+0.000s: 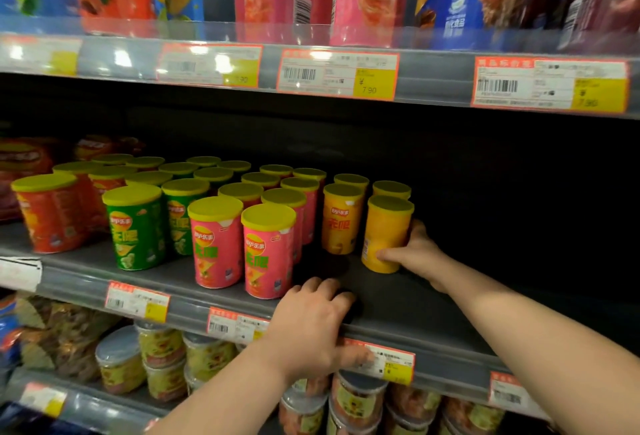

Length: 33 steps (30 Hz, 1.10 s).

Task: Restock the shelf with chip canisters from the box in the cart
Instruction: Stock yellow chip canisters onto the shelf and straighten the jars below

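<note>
Yellow canister (384, 227) held upright on the shelf (398, 303).
It is clasped by the outstretched right hand (419, 254) beside the yellow row (341, 220); the shelf's front edge is gripped by the left hand (311, 324).

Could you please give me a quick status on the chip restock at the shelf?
Right hand grips yellow chip canister, upright on middle shelf. Left hand grips that shelf's front edge. Second yellow canister close on its left.
</note>
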Each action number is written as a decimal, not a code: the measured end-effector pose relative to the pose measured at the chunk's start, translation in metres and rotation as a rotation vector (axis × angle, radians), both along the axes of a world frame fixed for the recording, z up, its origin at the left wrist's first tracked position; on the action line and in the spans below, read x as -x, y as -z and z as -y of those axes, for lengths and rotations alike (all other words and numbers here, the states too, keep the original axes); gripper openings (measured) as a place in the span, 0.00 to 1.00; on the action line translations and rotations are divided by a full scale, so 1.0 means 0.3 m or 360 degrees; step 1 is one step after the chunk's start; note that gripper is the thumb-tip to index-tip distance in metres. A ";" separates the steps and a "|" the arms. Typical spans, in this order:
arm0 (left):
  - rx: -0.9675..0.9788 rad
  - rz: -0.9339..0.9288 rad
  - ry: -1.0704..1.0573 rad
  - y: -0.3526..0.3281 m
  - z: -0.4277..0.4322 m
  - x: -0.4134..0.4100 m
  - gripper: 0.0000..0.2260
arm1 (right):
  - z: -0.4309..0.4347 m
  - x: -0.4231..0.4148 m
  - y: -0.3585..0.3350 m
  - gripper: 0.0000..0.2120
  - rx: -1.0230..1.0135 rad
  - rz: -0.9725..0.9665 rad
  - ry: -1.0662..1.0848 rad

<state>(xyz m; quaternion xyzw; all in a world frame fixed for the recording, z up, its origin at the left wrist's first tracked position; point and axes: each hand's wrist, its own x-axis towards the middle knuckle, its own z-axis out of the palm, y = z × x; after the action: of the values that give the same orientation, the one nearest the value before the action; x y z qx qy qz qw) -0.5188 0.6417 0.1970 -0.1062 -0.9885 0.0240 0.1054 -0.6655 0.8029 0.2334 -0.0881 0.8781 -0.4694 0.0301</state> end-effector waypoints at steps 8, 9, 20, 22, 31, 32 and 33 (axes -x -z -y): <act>-0.0018 -0.0013 0.0010 0.015 0.005 0.011 0.39 | 0.003 0.008 0.024 0.45 -0.0035 -0.0021 0.0072; -0.0024 -0.0011 0.0007 0.014 0.004 0.010 0.38 | 0.004 0.010 0.027 0.47 -0.0009 -0.0023 0.0114; -0.0019 -0.0069 0.0020 0.024 0.005 0.009 0.38 | 0.033 0.025 0.034 0.40 0.0016 -0.0073 0.0154; -0.0021 -0.0065 0.0022 0.023 0.006 0.010 0.40 | 0.039 0.032 0.031 0.40 0.0018 -0.0069 0.0166; -0.0006 -0.0027 0.0015 0.013 0.003 0.011 0.43 | 0.052 0.069 0.017 0.39 -0.0015 -0.0030 0.0190; -0.0008 -0.0028 0.0021 0.013 0.003 0.012 0.43 | 0.049 0.071 0.016 0.39 -0.0010 -0.0021 0.0184; -0.0011 -0.0030 0.0028 0.015 0.003 0.012 0.44 | 0.047 0.074 0.017 0.39 -0.0001 -0.0010 0.0172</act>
<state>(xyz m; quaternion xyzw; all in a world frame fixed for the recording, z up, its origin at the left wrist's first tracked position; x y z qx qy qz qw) -0.5225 0.6408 0.1926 -0.1142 -0.9865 0.0206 0.1152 -0.6876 0.7887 0.2284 -0.0419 0.8818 -0.4698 0.0019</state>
